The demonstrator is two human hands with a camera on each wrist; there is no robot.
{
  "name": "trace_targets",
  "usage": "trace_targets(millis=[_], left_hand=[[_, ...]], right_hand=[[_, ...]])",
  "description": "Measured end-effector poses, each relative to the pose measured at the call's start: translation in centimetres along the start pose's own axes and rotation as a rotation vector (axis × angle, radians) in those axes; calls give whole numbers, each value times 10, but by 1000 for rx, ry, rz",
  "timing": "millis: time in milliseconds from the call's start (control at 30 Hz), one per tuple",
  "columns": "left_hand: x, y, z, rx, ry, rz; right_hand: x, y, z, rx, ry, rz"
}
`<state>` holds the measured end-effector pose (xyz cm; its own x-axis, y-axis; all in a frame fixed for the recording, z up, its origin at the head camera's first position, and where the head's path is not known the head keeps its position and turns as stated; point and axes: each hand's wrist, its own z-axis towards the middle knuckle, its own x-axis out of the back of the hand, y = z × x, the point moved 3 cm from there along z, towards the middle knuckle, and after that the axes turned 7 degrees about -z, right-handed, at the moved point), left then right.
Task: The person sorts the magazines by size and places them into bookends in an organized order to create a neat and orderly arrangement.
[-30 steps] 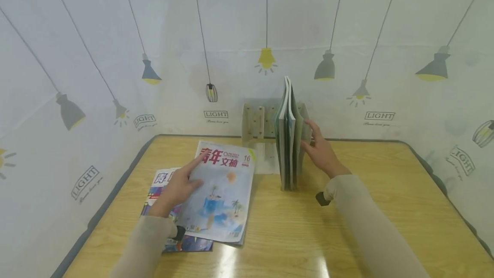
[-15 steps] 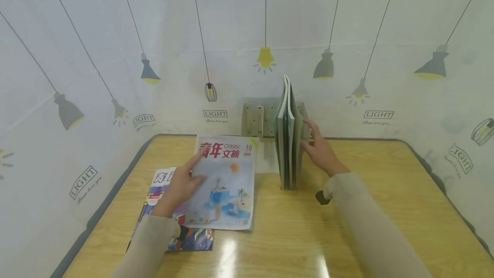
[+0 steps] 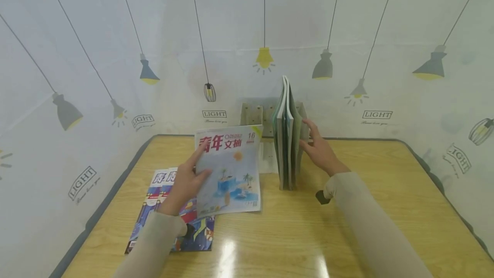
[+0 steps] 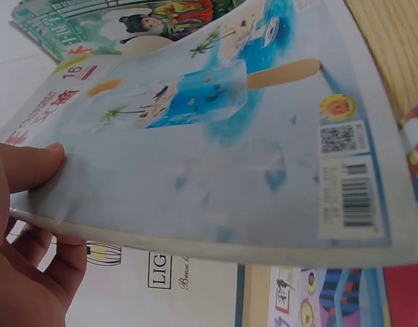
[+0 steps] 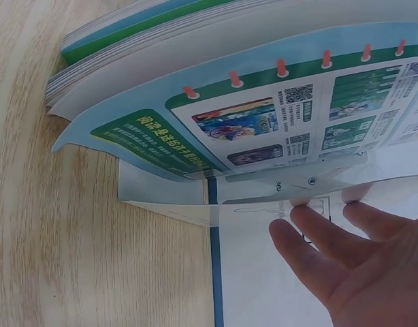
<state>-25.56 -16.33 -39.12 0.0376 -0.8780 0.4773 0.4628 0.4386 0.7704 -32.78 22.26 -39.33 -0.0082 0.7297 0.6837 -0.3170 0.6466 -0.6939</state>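
My left hand (image 3: 189, 183) pinches a pale blue magazine (image 3: 229, 175) by its left edge, thumb on the cover and fingers underneath in the left wrist view. The magazine is raised and tilted, its cover showing an ice-lolly beach scene; whether a second copy lies behind it I cannot tell. Several green-covered magazines (image 3: 285, 149) stand upright in the right part of a white rack (image 3: 252, 113). At the rack's right side, my right hand (image 3: 322, 151) holds the thin side panel (image 5: 256, 210); its fingers touch the outer face, and the thumb is mostly cut off in the right wrist view.
Overlapping colourful magazines (image 3: 144, 216) lie flat on the wooden table (image 3: 366, 209) at the left, partly under my left forearm. Behind the rack rises a white wall covering (image 3: 231, 67) printed with lamps, and more of it encloses both sides.
My left hand has lifted the pale blue magazine and carried it forward and right toward the rack, uncovering more of the magazines below. The right hand has stayed at the rack.
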Motion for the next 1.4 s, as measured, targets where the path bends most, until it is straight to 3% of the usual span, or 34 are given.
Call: trace_targets(millis=[267,533,1100,1400], left_hand=[[-8,7,3,17,86,-75],[-15,13,11,-122,173,-88],[-33,23,19,-279,387,37],[-48,25,18,-383,464,224]], right_hand=[[0,-2,-1,-4,-11,-6],[-1,-1,0,-24,-24,11],[-3,6,2,-15,-10,2],[-3,2,1,-19,-11,24]])
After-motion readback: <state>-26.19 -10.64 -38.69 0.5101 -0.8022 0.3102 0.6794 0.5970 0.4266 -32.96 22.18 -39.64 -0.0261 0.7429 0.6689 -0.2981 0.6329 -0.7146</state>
